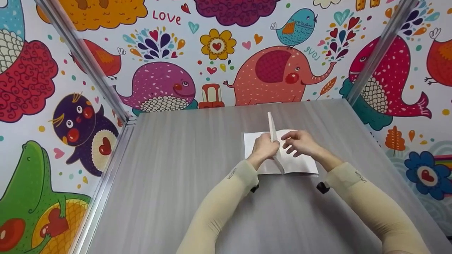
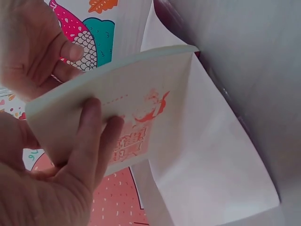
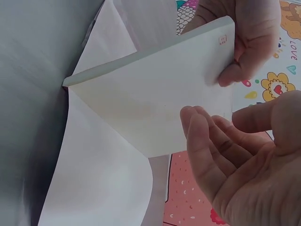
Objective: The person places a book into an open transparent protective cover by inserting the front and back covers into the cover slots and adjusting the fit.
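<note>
A book lies spread on the table, its white cover flaps [image 1: 300,163] flat to both sides and its block of pages [image 1: 271,127] standing upright between them. My left hand [image 1: 265,145] grips this block, fingers on the side with red print [image 2: 131,146] and thumb on the plain side, as the right wrist view shows. My right hand [image 1: 300,143] hovers over the right flap with loosely bent fingers and holds nothing. In the right wrist view its fingertips [image 3: 190,115] are close to the plain page [image 3: 155,103], which bears a small red stamp [image 3: 222,40].
The grey table [image 1: 176,176] spreads around the book. Metal frame posts [image 1: 84,63] stand at the table's back corners. Behind and beside them, walls carry colourful cartoon animals, such as an elephant [image 1: 272,77]. Black wrist gear [image 1: 322,187] shows under the right sleeve.
</note>
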Motion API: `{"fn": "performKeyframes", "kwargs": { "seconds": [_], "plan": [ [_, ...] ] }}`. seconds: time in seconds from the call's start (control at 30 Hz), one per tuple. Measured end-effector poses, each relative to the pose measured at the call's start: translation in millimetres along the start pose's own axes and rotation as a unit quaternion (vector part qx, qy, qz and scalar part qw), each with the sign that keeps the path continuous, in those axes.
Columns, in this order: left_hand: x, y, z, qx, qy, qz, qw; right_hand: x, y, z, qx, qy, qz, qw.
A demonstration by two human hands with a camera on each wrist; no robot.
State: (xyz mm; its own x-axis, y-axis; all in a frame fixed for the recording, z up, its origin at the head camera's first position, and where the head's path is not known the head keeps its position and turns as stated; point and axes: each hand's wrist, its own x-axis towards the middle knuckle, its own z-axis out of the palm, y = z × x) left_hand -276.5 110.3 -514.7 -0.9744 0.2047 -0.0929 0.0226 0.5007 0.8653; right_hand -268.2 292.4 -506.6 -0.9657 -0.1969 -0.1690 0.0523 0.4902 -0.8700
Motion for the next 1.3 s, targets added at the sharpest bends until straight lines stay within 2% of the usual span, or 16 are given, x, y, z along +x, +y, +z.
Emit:
{"fn": "performKeyframes", "kwargs": {
  "seconds": [0.2,0.43,0.63,0.8,1.07,1.3],
  "plan": [
    [-2.5,-4.4,-5.2,-0.018,-0.006,-0.014,0.9997,-3.0,9.6,-2.7,-0.021,0.022,0.0,1.0],
    [-3.7,-10.5,-11.0,-0.009,0.001,-0.007,0.9999,-7.5,23.8,-7.4,-0.062,0.043,-0.004,0.997],
    [-4.1,-19.9,-18.0,0.031,0.014,0.014,0.9993,-11.7,38.9,-15.3,-0.105,0.068,0.018,0.992],
    [-4.5,-27.6,-23.4,0.07,0.029,0.025,0.9968,-14.0,48.4,-21.3,-0.144,0.09,0.054,0.984],
    [-3.6,-41.5,-26.1,0.062,0.032,-0.008,0.9976,-17.3,63.5,-28.8,-0.19,0.107,0.104,0.97],
    [-4.5,-55.3,-28.3,0.023,0.019,-0.038,0.9988,-19.3,74.0,-32.3,-0.214,0.117,0.1,0.965]
  ]
}}
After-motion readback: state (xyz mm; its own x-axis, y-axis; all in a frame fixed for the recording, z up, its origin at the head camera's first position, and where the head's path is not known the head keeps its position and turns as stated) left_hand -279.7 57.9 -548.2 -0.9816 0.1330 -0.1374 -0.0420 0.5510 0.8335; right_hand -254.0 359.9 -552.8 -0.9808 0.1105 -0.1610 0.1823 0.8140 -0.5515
